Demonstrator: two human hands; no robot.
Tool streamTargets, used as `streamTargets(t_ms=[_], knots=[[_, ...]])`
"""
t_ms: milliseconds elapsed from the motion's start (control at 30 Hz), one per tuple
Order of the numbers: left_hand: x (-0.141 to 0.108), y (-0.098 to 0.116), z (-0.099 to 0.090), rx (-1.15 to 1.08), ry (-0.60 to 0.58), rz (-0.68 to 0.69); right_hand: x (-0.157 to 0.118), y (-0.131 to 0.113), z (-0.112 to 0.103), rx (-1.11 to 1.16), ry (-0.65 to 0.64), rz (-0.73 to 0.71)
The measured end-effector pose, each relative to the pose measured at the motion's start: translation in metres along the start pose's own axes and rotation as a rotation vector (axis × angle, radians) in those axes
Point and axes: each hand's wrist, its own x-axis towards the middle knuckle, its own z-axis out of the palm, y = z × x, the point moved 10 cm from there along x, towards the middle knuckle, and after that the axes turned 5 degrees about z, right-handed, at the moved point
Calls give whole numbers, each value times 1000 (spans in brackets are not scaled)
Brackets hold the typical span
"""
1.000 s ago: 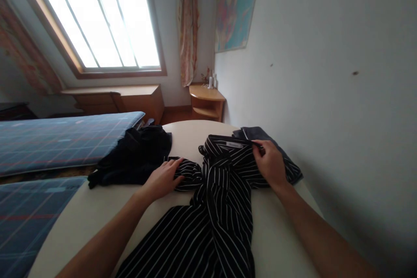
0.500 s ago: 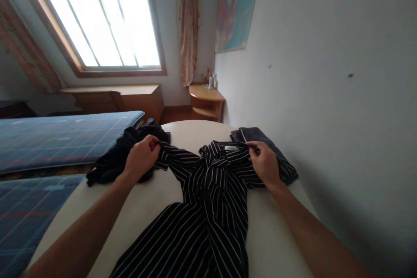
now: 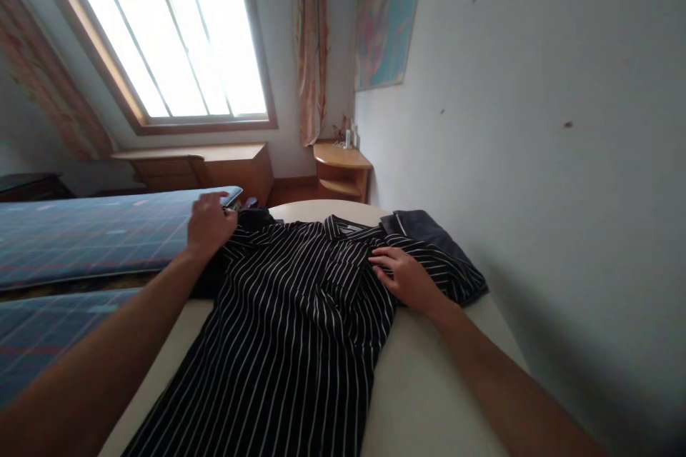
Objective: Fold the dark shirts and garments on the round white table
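A black shirt with white stripes (image 3: 289, 314) lies spread over the round white table (image 3: 429, 378), its collar toward the far edge and its front wrinkled near the middle. My left hand (image 3: 210, 225) is raised at the shirt's left sleeve, its fingers apart and nothing visible in them. On the right part of the shirt, below the collar, rests my right hand (image 3: 399, 275) with its fingers spread. The lower end of the shirt runs out of view.
Dark folded cloth (image 3: 423, 225) lies at the table's right far edge, partly under the sleeve. Black cloth (image 3: 256, 217) sits at the left. Beds with blue plaid mattresses (image 3: 107, 235) stand left; a wall (image 3: 562, 193) rises right. A corner shelf (image 3: 343, 156) stands beyond.
The shirt's bunched left side has been spread out to the left, over the black cloth. My left hand moved left and up and let go; my right hand left the collar area and moved inward.
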Motion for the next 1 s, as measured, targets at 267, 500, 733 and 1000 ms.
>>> streamTargets(t_ms=[267, 500, 733, 1000], knots=[[-116, 150, 105, -222, -602, 647, -8, -18, 21, -2, -283, -9], [-134, 149, 143, -29, -676, 590, -8, -12, 25, 39, -272, -39], [-98, 145, 134, 78, -588, 457, -7, -10, -5, -101, -125, -91], [-186, 245, 65, -229, -628, 725, -16, 68, -75, -473, 162, 416]])
